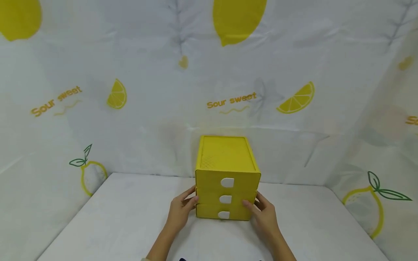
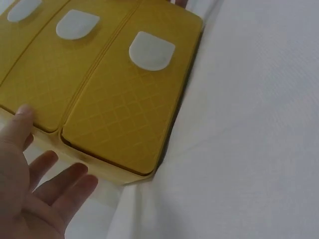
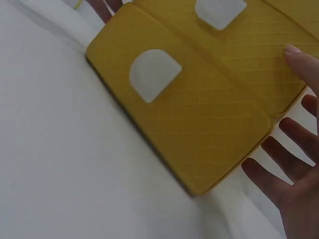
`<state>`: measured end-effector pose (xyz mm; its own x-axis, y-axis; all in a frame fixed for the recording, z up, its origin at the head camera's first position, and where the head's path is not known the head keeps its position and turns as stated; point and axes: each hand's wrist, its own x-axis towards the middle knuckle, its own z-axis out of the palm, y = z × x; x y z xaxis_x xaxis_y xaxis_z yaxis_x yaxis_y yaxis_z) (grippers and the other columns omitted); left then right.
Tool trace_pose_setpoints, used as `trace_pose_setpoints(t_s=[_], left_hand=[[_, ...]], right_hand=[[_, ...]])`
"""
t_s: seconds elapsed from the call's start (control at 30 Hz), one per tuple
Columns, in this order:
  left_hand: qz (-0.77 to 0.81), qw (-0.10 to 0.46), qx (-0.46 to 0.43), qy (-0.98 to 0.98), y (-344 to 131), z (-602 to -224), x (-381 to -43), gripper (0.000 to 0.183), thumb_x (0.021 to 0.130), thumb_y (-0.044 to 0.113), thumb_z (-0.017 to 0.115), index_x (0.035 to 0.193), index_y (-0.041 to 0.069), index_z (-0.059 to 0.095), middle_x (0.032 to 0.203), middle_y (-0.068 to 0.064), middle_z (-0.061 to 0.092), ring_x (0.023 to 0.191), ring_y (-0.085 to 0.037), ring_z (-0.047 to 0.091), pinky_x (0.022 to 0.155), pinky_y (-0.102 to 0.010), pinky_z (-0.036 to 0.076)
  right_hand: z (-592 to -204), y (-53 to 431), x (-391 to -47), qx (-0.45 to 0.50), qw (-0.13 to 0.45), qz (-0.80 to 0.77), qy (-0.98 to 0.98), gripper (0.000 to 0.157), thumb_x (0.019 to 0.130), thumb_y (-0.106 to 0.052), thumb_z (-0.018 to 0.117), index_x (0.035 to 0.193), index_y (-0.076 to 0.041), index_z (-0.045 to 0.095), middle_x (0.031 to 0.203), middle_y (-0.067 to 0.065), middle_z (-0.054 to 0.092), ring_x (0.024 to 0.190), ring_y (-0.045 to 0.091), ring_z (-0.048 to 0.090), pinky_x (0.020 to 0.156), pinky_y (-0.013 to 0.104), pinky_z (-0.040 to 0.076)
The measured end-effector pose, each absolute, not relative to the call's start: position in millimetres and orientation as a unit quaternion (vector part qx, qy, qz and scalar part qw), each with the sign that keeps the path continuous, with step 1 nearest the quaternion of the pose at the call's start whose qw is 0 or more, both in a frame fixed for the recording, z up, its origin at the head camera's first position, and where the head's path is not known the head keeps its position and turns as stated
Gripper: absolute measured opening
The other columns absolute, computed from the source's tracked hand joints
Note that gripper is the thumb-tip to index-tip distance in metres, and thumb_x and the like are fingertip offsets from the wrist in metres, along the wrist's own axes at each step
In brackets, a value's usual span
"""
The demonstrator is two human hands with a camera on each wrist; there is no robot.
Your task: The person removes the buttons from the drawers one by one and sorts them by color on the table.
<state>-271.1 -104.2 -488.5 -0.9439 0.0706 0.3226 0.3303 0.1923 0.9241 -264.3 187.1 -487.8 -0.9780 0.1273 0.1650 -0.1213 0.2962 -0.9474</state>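
A yellow three-drawer storage box [image 1: 228, 154] with white rounded tabs stands on the white table, its front facing me. At its left side is my left hand [image 1: 180, 212], the thumb on the front's left edge and the fingers spread beside the side wall. My right hand [image 1: 266, 216] flanks the right side, its thumb on the front of the middle drawer. Loosely extended fingers [image 3: 291, 162] line that side in the right wrist view. The lowest drawer [image 2: 122, 107] is pushed in, level with the one above it.
A white cloth backdrop [image 1: 156, 108] printed with lemons hangs close behind the box and along both sides. The white table surface [image 1: 130, 217] extends to the left and right of the hands.
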Motion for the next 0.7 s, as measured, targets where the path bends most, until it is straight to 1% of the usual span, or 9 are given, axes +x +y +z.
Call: trace_pose_setpoints(t_s=[0.07,0.13,0.2,0.23,0.3,0.37,0.47,0.6,0.7], left_hand=[[-0.602,0.103,-0.132,-0.781,-105.6,-482.6,-273.1,0.055,0.098,0.034,0.066,0.146,0.009,0.054,0.149,-0.016,0.055,0.125,-0.039,0.064,0.094,-0.037,0.06],[-0.579,0.103,-0.132,-0.798,-107.3,-477.4,-274.2,0.057,0.097,0.035,0.067,0.147,0.011,0.054,0.15,-0.014,0.055,0.129,-0.041,0.06,0.101,-0.045,0.056],[-0.559,0.103,-0.132,-0.812,-109.3,-472.1,-273.9,0.059,0.097,0.035,0.068,0.149,0.012,0.051,0.151,-0.015,0.054,0.133,-0.045,0.056,0.105,-0.053,0.053],[-0.551,0.103,-0.133,-0.817,-110.2,-469.2,-273.6,0.061,0.097,0.034,0.068,0.15,0.013,0.049,0.151,-0.015,0.053,0.134,-0.046,0.055,0.106,-0.056,0.051],[-0.547,0.101,-0.138,-0.82,-111.4,-462.6,-273.7,0.066,0.096,0.033,0.069,0.154,0.014,0.044,0.153,-0.016,0.051,0.135,-0.047,0.053,0.107,-0.06,0.048],[-0.55,0.106,-0.145,-0.816,-112.2,-453.9,-273.9,0.07,0.095,0.032,0.071,0.156,0.016,0.04,0.154,-0.016,0.049,0.137,-0.046,0.051,0.108,-0.061,0.047],[-0.562,0.116,-0.155,-0.804,-112.3,-439.3,-274.0,0.072,0.095,0.032,0.071,0.157,0.019,0.037,0.156,-0.014,0.048,0.141,-0.044,0.047,0.109,-0.063,0.045],[-0.588,0.121,-0.168,-0.782,-113.1,-421.6,-273.0,0.07,0.096,0.026,0.07,0.157,0.023,0.036,0.158,-0.013,0.045,0.144,-0.042,0.044,0.11,-0.061,0.045],[-0.606,0.118,-0.196,-0.762,-111.9,-409.2,-275.7,0.062,0.102,0.024,0.062,0.158,0.025,0.037,0.161,-0.009,0.04,0.146,-0.04,0.043,0.113,-0.058,0.044]], right_hand=[[-477.9,194.9,-263.8,0.012,0.111,0.587,-0.802,0.071,0.094,-0.037,0.072,0.154,-0.013,0.043,0.154,0.012,0.051,0.134,0.028,0.058,0.11,0.041,0.052],[-466.6,201.0,-260.7,0.021,0.122,0.596,-0.794,0.065,0.096,-0.033,0.071,0.153,-0.015,0.046,0.15,0.009,0.054,0.126,0.014,0.062,0.102,0.028,0.056],[-453.2,205.2,-254.7,0.024,0.149,0.597,-0.788,0.058,0.096,-0.03,0.07,0.149,-0.015,0.051,0.141,0.003,0.061,0.116,0.0,0.063,0.094,0.015,0.055],[-446.3,206.5,-251.0,0.027,0.167,0.597,-0.784,0.055,0.097,-0.028,0.07,0.147,-0.014,0.054,0.134,0.0,0.064,0.111,-0.005,0.063,0.091,0.011,0.053],[-432.2,208.3,-243.4,0.038,0.201,0.597,-0.776,0.048,0.097,-0.022,0.07,0.142,-0.011,0.059,0.122,-0.007,0.068,0.104,-0.01,0.063,0.089,0.007,0.052],[-417.6,209.0,-237.0,0.054,0.233,0.59,-0.771,0.042,0.096,-0.016,0.071,0.136,-0.009,0.063,0.111,-0.013,0.071,0.101,-0.009,0.065,0.089,0.006,0.051],[-399.3,207.5,-229.8,0.079,0.255,0.59,-0.762,0.036,0.094,-0.01,0.071,0.129,-0.004,0.067,0.101,-0.015,0.072,0.095,-0.004,0.069,0.086,0.01,0.055],[-383.3,202.4,-222.2,0.098,0.26,0.593,-0.756,0.031,0.092,-0.004,0.073,0.122,0.0,0.069,0.092,-0.011,0.072,0.084,0.004,0.071,0.078,0.018,0.06],[-376.8,198.2,-217.7,0.108,0.251,0.574,-0.772,0.031,0.09,-0.007,0.075,0.121,-0.004,0.071,0.095,-0.007,0.073,0.084,0.004,0.071,0.076,0.019,0.061]])
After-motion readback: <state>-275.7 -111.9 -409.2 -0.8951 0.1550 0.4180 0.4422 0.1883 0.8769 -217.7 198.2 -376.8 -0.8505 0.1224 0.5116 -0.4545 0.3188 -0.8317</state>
